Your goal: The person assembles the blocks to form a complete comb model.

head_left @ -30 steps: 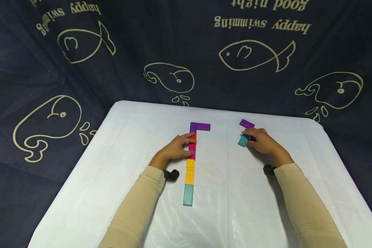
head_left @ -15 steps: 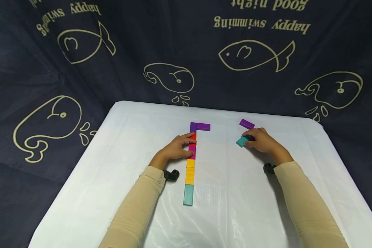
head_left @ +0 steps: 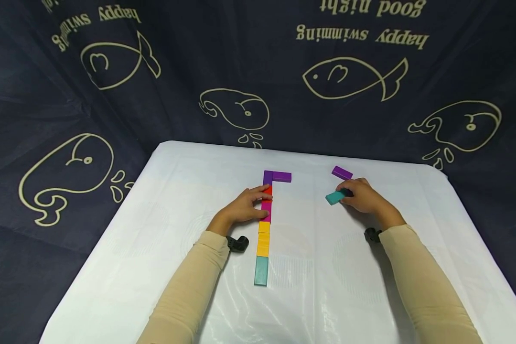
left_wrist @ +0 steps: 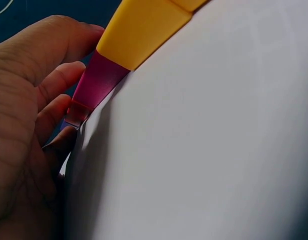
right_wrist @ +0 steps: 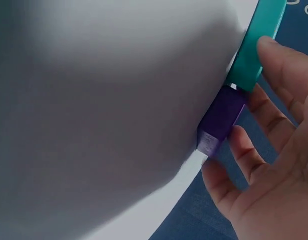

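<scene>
My left hand (head_left: 243,205) rests on the upper part of a row of flat coloured blocks. Its thumb touches the magenta block (head_left: 266,207) and its fingertips lie over the red block (head_left: 268,190). On the right of the table, my right hand (head_left: 361,195) pinches a teal block (head_left: 334,197), thumb on one side. A dark purple block (right_wrist: 221,115) lies end to end with the teal one, close to the fingers in the right wrist view; in the head view the hand mostly covers it. Just beyond that hand lies a purple block (head_left: 342,172).
Yellow blocks (head_left: 263,242) and another teal block (head_left: 261,271) continue the row towards me. At its far end are a violet block (head_left: 268,177) and a sideways purple block (head_left: 282,177). A dark printed cloth (head_left: 284,114) hangs behind the white table (head_left: 301,306).
The teal block by my right hand has turned and shifted slightly left, its free end now pointing outward to the left. The left hand stays in place.
</scene>
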`<state>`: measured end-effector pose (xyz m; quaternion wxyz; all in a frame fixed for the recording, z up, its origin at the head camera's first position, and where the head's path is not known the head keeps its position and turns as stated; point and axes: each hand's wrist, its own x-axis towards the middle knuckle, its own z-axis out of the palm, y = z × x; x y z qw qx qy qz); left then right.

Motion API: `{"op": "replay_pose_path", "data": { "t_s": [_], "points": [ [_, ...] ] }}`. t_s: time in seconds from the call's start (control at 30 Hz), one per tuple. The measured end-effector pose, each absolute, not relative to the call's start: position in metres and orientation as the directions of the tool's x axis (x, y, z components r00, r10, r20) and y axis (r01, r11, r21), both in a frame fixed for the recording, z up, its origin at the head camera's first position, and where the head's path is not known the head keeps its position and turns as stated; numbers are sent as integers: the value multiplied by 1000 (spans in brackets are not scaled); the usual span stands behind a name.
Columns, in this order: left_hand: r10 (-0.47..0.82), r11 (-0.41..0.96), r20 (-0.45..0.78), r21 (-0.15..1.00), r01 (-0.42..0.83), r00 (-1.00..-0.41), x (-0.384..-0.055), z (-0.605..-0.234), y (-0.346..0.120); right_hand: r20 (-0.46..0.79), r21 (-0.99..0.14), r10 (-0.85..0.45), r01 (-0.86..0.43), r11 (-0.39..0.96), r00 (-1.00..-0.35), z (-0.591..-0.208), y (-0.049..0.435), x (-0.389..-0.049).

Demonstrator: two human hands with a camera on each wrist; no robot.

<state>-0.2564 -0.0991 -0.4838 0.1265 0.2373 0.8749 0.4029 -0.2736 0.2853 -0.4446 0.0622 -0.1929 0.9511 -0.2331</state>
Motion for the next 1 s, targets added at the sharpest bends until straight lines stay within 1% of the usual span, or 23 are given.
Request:
{"op": "replay_pose_path", "data": {
  "t_s": [0.23,0.37,0.6,0.77,1.0],
  "points": [
    [510,562,-34,769,303,-860,-257,-486,-99,-35,-430,-339,-292,854,-940,-445,283,-274],
    [510,571,-40,762,304,-859,-257,-486,-99,-19,-438,-314,-275,856,-949,-446,279,-276],
    [518,563,-24,762,320,-855,-257,-485,-100,50,-504,-338,-316,804,-940,-447,256,-281],
    [525,569,-23,753,331,-851,-258,-486,-100,39,-567,-355,-313,762,-934,-447,234,-283],
    [526,581,-32,744,331,-850,-258,-486,-101,44,-599,-334,-292,745,-942,-451,203,-285]
  ]
}}
